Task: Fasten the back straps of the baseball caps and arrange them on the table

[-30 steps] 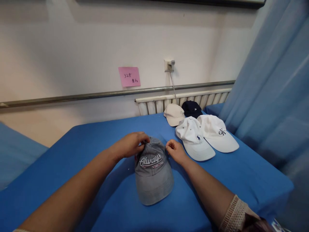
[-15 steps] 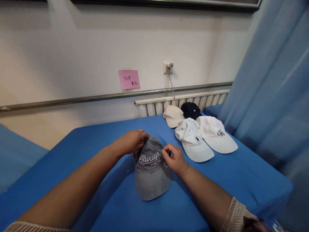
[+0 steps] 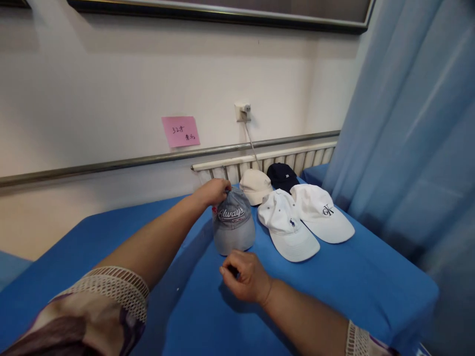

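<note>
A grey baseball cap [image 3: 234, 232] with "Always" in white lettering is near the middle of the blue-covered table [image 3: 200, 301], its brim toward me. My left hand [image 3: 217, 192] pinches the top of its crown from the left. Closer to me, just below the brim, my right hand [image 3: 247, 277] is curled with thumb and fingers together; nothing shows in it. To the right of the grey cap sits a white cap with a small dark rider emblem [image 3: 287, 230]. Beside that one lies a white cap with dark letters [image 3: 321, 212].
Behind these are a beige cap [image 3: 256, 187] and a navy cap [image 3: 282, 175], close to a white radiator [image 3: 304, 158]. A metal rail [image 3: 148, 160] runs along the wall. A blue curtain [image 3: 401, 148] hangs at the right.
My left hand has carried the grey cap away from me, closer to the other caps. The right hand has come off the cap and moved toward me. The view has shifted slightly.
</note>
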A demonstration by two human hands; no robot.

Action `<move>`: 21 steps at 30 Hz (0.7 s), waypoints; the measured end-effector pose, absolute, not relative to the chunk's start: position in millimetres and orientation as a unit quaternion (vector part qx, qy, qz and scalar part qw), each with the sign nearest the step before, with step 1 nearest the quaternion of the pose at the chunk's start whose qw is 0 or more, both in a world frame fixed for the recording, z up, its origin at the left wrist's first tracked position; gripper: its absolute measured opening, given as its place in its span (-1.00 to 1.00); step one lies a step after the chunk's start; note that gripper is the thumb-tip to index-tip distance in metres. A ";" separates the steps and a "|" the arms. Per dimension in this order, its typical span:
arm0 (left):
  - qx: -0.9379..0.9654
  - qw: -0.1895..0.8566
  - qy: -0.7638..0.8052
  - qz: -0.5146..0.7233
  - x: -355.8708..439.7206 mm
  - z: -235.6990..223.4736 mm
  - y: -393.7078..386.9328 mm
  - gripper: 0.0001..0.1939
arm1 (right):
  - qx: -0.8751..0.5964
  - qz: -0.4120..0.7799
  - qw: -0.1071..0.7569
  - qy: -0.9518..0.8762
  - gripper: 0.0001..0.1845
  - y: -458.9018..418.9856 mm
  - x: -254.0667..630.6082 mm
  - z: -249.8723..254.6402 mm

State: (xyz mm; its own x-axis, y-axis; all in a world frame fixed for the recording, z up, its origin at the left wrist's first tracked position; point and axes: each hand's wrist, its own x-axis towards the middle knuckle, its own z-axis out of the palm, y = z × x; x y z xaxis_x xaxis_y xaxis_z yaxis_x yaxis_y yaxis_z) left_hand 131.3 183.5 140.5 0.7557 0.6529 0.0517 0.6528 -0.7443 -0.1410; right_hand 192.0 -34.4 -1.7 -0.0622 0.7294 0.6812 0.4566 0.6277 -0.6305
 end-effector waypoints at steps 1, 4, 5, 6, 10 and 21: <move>-0.931 0.075 -0.356 0.001 138.2 138.9 189.9 -0.66 | -0.418 0.127 0.542 -0.718 -0.87 -33.0 192.9 -2.4; -0.923 0.073 -0.377 0.001 155.3 132.8 204.7 -0.65 | -0.429 0.129 0.528 -0.721 -0.87 -29.3 193.6 -4.9; -0.921 0.072 -0.383 0.000 159.0 130.6 208.3 -0.65 | -0.432 0.130 0.524 -0.722 -0.87 -28.4 193.1 -5.8; -0.919 0.071 -0.388 -0.001 161.6 128.5 211.2 -0.64 | -0.436 0.132 0.519 -0.724 -0.87 -27.6 192.1 -6.6; -0.917 0.067 -0.394 0.000 163.1 122.2 216.7 -0.63 | -0.446 0.142 0.500 -0.729 -0.87 -26.6 187.8 -8.1; -0.928 0.073 -0.364 0.003 159.0 117.1 217.7 -0.68 | -0.473 0.179 0.437 -0.744 -0.91 -20.8 190.0 -14.7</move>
